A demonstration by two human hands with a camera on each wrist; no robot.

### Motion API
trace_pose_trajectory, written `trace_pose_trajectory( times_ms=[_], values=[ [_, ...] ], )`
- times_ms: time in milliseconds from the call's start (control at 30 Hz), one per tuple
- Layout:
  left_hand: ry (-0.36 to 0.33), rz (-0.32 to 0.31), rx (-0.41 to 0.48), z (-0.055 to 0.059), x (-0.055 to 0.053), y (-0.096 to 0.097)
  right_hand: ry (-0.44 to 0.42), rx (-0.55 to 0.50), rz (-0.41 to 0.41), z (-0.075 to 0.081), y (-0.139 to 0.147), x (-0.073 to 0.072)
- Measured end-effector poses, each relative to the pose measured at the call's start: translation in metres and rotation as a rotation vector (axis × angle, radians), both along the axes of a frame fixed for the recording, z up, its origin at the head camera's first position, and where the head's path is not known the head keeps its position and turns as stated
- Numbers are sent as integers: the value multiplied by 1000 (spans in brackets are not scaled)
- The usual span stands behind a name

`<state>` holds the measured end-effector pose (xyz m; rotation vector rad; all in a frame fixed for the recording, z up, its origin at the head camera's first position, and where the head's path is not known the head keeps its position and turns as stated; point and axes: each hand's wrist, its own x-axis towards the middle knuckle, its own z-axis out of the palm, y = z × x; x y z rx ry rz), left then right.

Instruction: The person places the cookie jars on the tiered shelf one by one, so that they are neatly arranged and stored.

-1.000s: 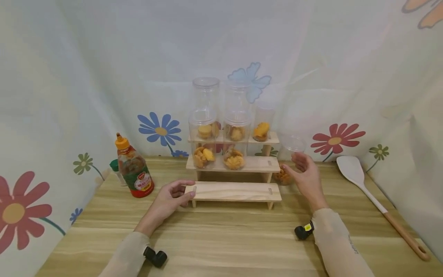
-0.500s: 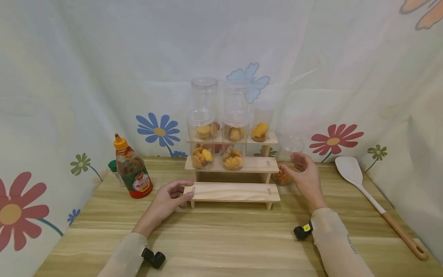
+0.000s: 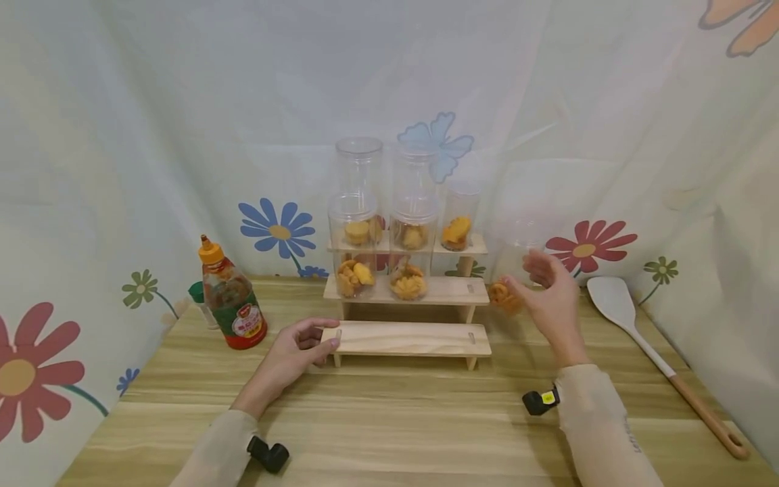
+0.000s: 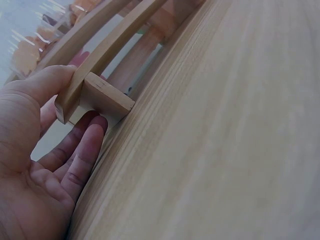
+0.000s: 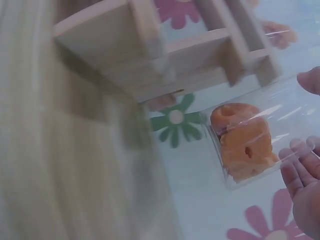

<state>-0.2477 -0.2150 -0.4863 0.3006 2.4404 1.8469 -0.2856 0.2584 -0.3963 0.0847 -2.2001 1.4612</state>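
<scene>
My left hand [image 3: 296, 352] pinches the left end of the lowest step of a three-step wooden display rack [image 3: 404, 338]. In the left wrist view the thumb lies on the step's end, and fingers [image 4: 85, 155] curl beside its leg. Off the rack's right side, my right hand [image 3: 552, 294] grips a clear jar of cookies [image 3: 504, 296] between thumb and fingers. The right wrist view shows this jar [image 5: 245, 140] raised off the table. Two cookie jars [image 3: 354, 270] stand on the middle step. Behind them, three more jars [image 3: 458, 226] occupy the top step.
To the left stands a red sauce bottle [image 3: 234, 304] with an orange cap, and a small green-capped container [image 3: 197, 294] is partly hidden behind it. A white spatula [image 3: 642, 338] with a wooden handle lies at the right. A flowered cloth [image 3: 304, 81] hangs behind the wooden table [image 3: 389, 426].
The right hand has lifted the cookie jar from the table and moved it slightly up and right. The left hand keeps its grip on the rack.
</scene>
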Motion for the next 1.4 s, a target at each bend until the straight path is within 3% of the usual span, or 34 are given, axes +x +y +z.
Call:
trace_pose_trajectory(
  times_ms=[233,633,933,1400],
  values=[
    [10,-10,1,-2,-1,-1,51,12,-64,24,0,13],
    [4,-2,1,2,-1,-1,132,7,38,50,-16,29],
    [9,-13,18,1,1,0,167,-14,161,48,-36,25],
    [-1,-6,15,1,1,1,142,-81,226,39,-63,7]
  ],
)
